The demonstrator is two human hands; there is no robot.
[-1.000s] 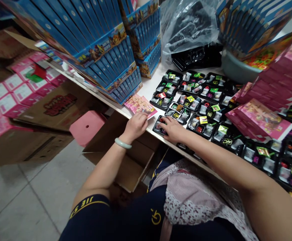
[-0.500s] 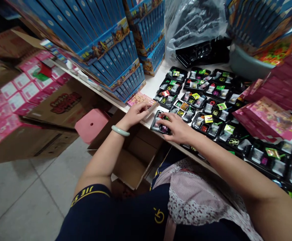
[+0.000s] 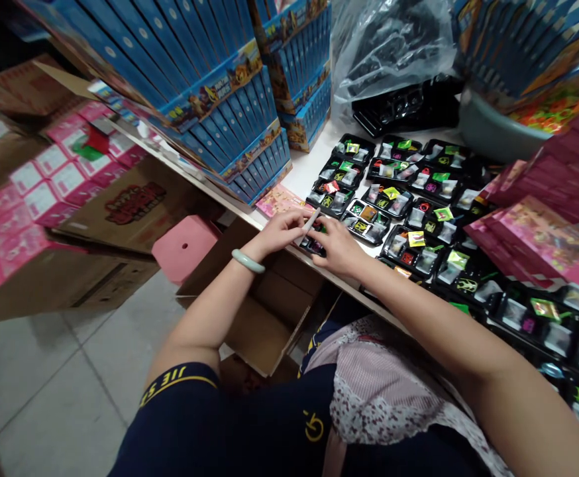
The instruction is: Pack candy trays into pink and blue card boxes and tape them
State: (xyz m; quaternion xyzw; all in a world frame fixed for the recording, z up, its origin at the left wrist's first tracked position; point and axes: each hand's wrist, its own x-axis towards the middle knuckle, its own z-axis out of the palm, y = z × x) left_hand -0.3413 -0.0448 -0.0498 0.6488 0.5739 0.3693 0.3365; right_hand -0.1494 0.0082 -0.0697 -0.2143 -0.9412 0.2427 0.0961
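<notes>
Sleeve lettering seemingly reads "JIE S"; left hand pinches card.

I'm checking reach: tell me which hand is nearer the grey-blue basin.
Right. The right hand is left of the grey-blue basin, across filled black trays; the left hand is beyond it, farther left.

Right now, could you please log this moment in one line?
left hand: holds thin pale piece | right hand: over black compartment tray
</notes>
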